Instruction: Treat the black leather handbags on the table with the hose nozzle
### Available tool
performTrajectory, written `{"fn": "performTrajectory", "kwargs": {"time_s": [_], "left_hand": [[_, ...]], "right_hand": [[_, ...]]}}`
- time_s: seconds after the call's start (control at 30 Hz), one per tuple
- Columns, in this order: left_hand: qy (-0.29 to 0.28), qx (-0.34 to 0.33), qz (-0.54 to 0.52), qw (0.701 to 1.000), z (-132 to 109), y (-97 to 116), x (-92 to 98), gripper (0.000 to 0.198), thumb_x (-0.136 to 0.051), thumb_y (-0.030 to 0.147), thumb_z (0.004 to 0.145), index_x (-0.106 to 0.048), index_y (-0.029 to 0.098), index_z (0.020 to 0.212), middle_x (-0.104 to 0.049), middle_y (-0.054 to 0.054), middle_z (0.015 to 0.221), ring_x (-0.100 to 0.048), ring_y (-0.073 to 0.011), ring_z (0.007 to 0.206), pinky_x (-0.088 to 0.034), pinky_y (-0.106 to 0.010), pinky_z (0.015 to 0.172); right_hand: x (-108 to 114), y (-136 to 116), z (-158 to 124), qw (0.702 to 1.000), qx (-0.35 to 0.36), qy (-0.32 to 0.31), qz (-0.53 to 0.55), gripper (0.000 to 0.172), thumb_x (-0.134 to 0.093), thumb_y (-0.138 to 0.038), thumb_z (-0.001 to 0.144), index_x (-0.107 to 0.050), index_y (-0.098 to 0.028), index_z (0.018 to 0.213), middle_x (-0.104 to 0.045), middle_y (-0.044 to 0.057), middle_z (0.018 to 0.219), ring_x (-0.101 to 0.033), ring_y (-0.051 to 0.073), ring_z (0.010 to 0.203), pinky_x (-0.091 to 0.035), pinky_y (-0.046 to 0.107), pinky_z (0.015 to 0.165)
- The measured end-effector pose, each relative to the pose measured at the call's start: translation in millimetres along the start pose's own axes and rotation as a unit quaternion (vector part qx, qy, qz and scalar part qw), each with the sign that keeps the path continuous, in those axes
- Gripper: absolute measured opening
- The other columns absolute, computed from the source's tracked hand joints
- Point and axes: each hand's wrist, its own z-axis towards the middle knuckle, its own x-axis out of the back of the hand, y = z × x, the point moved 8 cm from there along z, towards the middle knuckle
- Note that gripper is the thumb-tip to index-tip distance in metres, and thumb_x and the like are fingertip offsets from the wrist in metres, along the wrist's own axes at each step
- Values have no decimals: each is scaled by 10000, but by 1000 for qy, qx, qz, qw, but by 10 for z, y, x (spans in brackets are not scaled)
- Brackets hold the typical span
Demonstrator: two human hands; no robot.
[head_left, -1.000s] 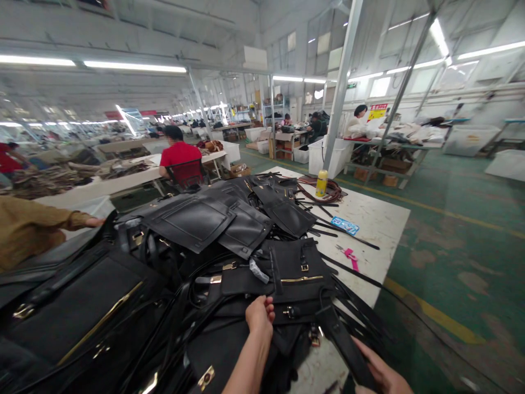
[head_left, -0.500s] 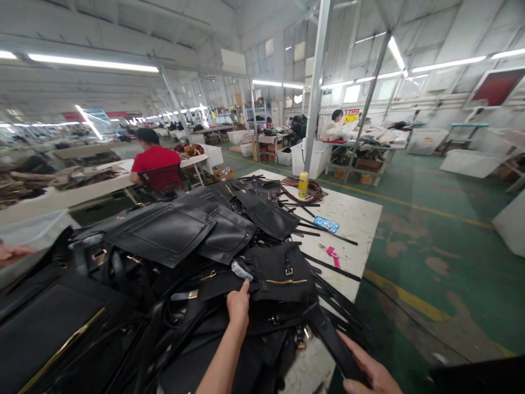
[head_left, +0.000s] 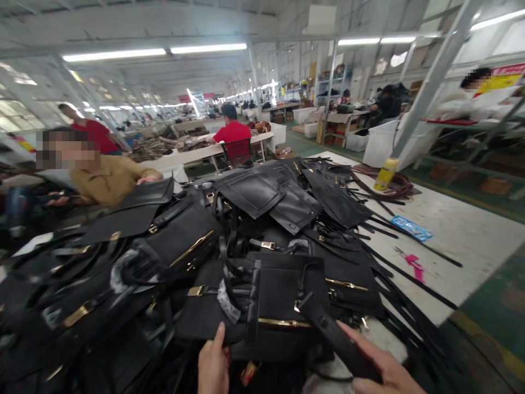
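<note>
At the lower middle, my left hand is closed on the near edge of a black bag, thumb on top. The bag has a gold zipper, gold buckles and a handle wrapped in clear plastic. On the right, my right hand is closed around a wide black strap that runs up to the bag. The fingertips beneath the strap are partly hidden. More black bags with gold hardware lie heaped around it, and loose black flat panels rest on the far side.
Pink-handled snips, a blue packet, a yellow bottle and coiled brown straps lie on the white table. Thin black straps trail rightward. A co-worker in tan touches the heap at far left; another in red sits beyond.
My view has swung left, bringing the co-worker in tan into sight. The bag has moved nearer to me, and my left hand has shifted from its handle area to its near edge.
</note>
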Motion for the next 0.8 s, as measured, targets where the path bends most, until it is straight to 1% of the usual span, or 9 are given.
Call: {"fn": "performTrajectory", "kwargs": {"time_s": [0.1, 0.17, 0.23, 0.27, 0.37, 0.47, 0.57, 0.67, 0.8], "left_hand": [[-40, 43, -91, 994, 2, -257, 55, 186, -633, 301, 636, -563, 139, 695, -617, -10, 611, -568, -144, 580, -454, -262, 571], [-44, 54, -109, 992, -33, -322, 75, 163, -599, 271, 677, -581, 126, 750, -641, -37, 653, -600, -172, 644, -470, -286, 613], [-72, 70, -136, 986, -90, -329, 44, 201, -553, 272, 721, -587, 115, 842, -659, -66, 718, -617, -197, 704, -480, -313, 645], [-92, 79, -146, 982, -121, -316, 22, 232, -531, 280, 740, -583, 109, 888, -665, -82, 758, -620, -207, 729, -484, -326, 653], [-160, 108, -135, 972, -201, -260, -7, 311, -509, 330, 759, -567, 92, 950, -664, -129, 854, -626, -228, 753, -489, -354, 661], [-199, 135, -88, 967, -240, -252, 83, 336, -523, 398, 746, -582, 91, 868, -668, -131, 807, -629, -218, 697, -487, -333, 626], [-203, 145, -116, 961, -254, -278, 213, 307, -530, 412, 740, -584, 112, 777, -665, -97, 739, -624, -185, 663, -476, -285, 606], [-185, 163, -191, 950, -282, -379, 289, 246, -540, 356, 743, -593, 123, 798, -667, -78, 759, -626, -180, 715, -481, -287, 654], [-139, 136, -270, 943, -312, -539, 350, 154, -553, 247, 733, -603, 128, 817, -670, -84, 809, -627, -204, 760, -495, -349, 711]], "right_hand": [[-353, -12, 167, 995, 4, -94, -21, 646, -582, -302, 666, -388, -227, 1277, -471, 40, 1254, -422, 274, 1132, -341, 355, 956], [-575, -2, 253, 989, -25, -145, -28, 673, -558, -226, 655, -349, -230, 1295, -590, 42, 1075, -572, 234, 880, -459, 319, 763], [-788, -36, 304, 980, -60, -190, -22, 695, -537, -162, 634, -339, -237, 1296, -635, 5, 887, -576, 165, 643, -450, 237, 563], [-886, -79, 320, 976, -70, -207, -21, 699, -539, -136, 616, -360, -248, 1283, -631, -10, 875, -560, 145, 612, -426, 208, 524], [-1144, -273, 345, 968, -65, -242, -36, 687, -572, -79, 559, -469, -288, 1205, -580, -41, 1052, -552, 150, 786, -422, 173, 621], [-1374, -434, 353, 959, -34, -275, -58, 691, -581, -54, 546, -491, -310, 1182, -606, -74, 996, -549, 155, 852, -406, 176, 738], [-1575, -519, 382, 952, 9, -293, -88, 685, -587, -51, 553, -494, -326, 1172, -605, -80, 996, -544, 158, 887, -393, 183, 769], [-1729, -515, 448, 950, 22, -284, -131, 696, -616, -78, 544, -484, -337, 1176, -601, -72, 978, -545, 164, 863, -398, 189, 723], [-1754, -516, 557, 962, 13, -239, -129, 695, -620, -120, 563, -452, -317, 1208, -596, -42, 937, -541, 148, 720, -404, 195, 602]]}}
